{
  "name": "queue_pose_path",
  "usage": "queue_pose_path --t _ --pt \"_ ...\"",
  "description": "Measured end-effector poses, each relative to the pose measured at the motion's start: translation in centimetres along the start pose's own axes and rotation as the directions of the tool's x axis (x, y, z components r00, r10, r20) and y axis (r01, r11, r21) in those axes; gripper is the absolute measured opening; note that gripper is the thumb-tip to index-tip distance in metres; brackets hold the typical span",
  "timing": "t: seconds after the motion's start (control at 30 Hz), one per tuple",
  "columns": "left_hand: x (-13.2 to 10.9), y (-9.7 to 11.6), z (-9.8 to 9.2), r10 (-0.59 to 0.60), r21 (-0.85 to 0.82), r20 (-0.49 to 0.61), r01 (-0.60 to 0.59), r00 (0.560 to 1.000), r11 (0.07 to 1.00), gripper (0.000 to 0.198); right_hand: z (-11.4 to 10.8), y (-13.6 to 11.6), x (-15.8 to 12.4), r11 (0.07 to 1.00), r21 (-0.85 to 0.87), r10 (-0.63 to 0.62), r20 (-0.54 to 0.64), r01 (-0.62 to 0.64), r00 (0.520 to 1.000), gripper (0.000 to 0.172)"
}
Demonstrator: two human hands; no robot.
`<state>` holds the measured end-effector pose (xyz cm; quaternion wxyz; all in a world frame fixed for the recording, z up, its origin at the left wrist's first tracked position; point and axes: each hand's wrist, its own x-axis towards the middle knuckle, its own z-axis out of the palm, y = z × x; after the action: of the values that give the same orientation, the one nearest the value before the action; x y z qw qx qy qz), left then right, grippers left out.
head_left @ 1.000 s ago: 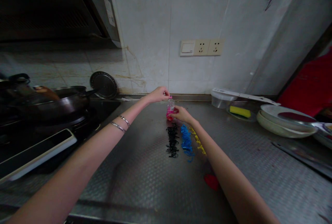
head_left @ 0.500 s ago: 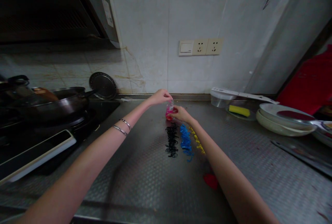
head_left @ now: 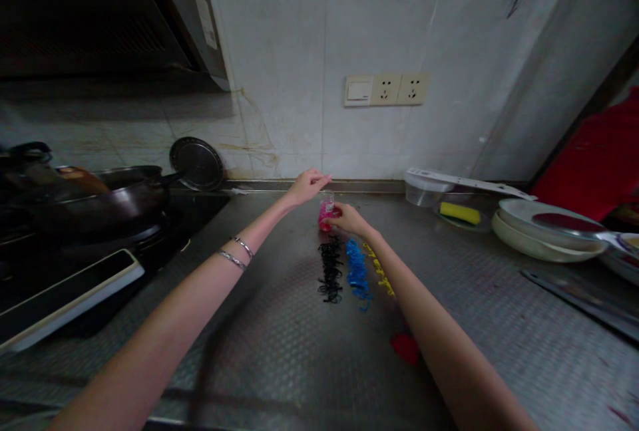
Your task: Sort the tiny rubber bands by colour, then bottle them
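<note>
A small clear jar with pinkish-red contents stands on the steel counter. My right hand is closed round its lower right side. Just above and left of the jar's mouth hovers my left hand, fingers stretched out and apart from the jar, nothing visible in them. In front of the jar lie a row of black rubber bands, a row of blue bands and a thinner row of yellow bands. My right forearm passes beside the yellow row. A red item lies nearer me, partly hidden by that arm.
On the left are a wok on the stove and a white-edged dark device. To the right stand a plastic tub, a yellow sponge, stacked bowls and a knife. A tiled wall closes off the back.
My left hand has lifted off the jar's mouth, its fingers straightening. My right hand keeps its hold on the jar, and the rows of bands have stayed put.
</note>
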<state>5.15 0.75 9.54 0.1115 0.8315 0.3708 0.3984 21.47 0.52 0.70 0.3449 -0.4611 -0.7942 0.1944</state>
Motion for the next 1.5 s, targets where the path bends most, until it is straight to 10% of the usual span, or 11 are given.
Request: queue_pose_path --t 0.8,1.1,1.33,1.5 --pt "-5.3 -3.3 6.1 -0.268 -0.185 -0.084 0.250 0.960 0.950 0.038 0.1 0.0 0.1 0.999 0.030 -0.014 0.036 0.013 0.999 0.032" --pt "-5.1 -4.2 6.6 -0.208 -0.315 -0.099 0.167 0.973 0.934 0.031 -5.2 -3.9 -0.2 0.972 -0.217 0.151 0.280 -0.091 0.948 0.040" --pt "-4.9 -4.6 6.8 -0.181 -0.348 -0.105 0.134 0.978 0.928 0.025 -6.5 -8.6 -5.1 0.975 -0.168 -0.063 0.414 0.144 0.908 0.027" --pt "-5.1 -4.4 6.8 -0.197 -0.322 -0.124 0.149 0.972 0.935 0.029 -4.9 -9.7 -11.6 0.950 -0.238 -0.129 0.294 0.203 0.947 0.031"
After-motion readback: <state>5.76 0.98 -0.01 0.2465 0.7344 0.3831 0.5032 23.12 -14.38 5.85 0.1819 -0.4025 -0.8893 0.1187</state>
